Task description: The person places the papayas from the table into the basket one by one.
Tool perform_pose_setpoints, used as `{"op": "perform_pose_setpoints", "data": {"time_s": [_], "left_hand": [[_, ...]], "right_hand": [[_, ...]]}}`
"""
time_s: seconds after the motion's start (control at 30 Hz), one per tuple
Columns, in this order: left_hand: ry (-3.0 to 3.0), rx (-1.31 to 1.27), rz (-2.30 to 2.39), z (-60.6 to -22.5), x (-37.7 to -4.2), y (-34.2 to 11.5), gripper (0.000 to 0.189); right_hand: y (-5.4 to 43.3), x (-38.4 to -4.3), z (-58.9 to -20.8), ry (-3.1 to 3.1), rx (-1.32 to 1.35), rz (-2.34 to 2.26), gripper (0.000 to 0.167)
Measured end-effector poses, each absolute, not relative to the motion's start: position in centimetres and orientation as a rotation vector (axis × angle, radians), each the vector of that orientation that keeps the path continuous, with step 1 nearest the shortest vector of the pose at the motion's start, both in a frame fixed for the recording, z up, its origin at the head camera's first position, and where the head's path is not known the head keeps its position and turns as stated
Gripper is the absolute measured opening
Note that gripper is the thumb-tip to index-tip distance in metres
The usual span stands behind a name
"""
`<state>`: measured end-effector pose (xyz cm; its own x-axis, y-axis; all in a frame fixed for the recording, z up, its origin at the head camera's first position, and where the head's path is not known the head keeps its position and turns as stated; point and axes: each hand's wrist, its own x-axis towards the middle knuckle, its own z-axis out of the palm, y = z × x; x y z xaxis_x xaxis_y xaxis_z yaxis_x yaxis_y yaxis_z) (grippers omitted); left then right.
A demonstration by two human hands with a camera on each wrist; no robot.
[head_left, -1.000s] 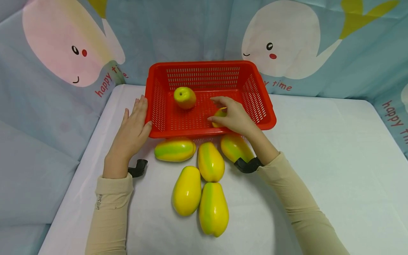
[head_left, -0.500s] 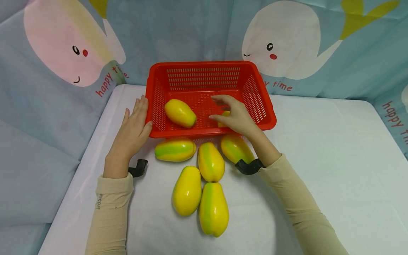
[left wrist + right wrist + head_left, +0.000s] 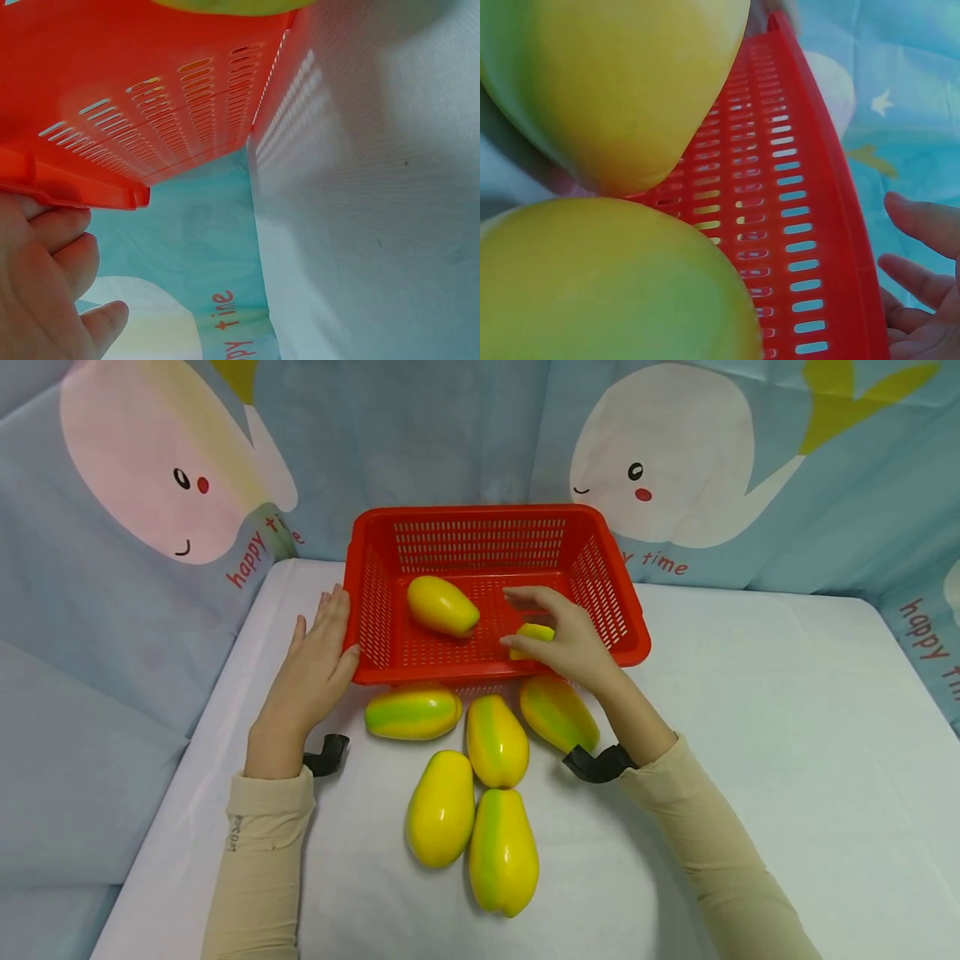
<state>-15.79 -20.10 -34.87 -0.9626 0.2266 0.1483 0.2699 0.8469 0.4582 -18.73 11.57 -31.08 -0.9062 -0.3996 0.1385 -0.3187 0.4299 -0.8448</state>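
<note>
A red slotted plastic basket (image 3: 480,512) stands at the back of the white table. Its left rim is touched by my left hand (image 3: 307,675), whose fingers lie straight along the outside; the left wrist view shows its fingertips (image 3: 64,225) by the rim. Inside, a yellow papaya (image 3: 442,607) lies on its side, left of centre. Over the basket's front right part hovers my right hand (image 3: 566,639), thumb and fingers spread apart. A second papaya (image 3: 534,630) lies beneath it, partly hidden by the hand; no grip on it shows.
Several yellow-green papayas lie in front of the basket, one papaya (image 3: 412,712) along its front wall and another papaya (image 3: 504,852) nearest to me. Black wrist mounts (image 3: 597,763) stick out from my wrists. A blue whale-print cloth (image 3: 465,435) hangs behind the table.
The left papaya in the basket has rolled from near upright onto its side, forward and then back. The papaya under my right hand and that hand have shifted slightly right. My left hand stays put.
</note>
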Motion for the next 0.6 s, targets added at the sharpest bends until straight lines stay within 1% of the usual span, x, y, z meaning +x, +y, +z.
{"op": "perform_pose_setpoints", "data": {"time_s": [0.37, 0.6], "left_hand": [[-2.934, -0.399, -0.760, -34.9, -15.8, -20.0, 0.066], [-2.918, -0.413, -0.757, -35.1, -16.0, -20.2, 0.065]], "right_hand": [[13.0, -16.8, -31.4, 2.541, -0.840, -1.630, 0.052], [13.9, -14.8, -31.1, 2.499, -0.943, -1.685, 0.051]]}}
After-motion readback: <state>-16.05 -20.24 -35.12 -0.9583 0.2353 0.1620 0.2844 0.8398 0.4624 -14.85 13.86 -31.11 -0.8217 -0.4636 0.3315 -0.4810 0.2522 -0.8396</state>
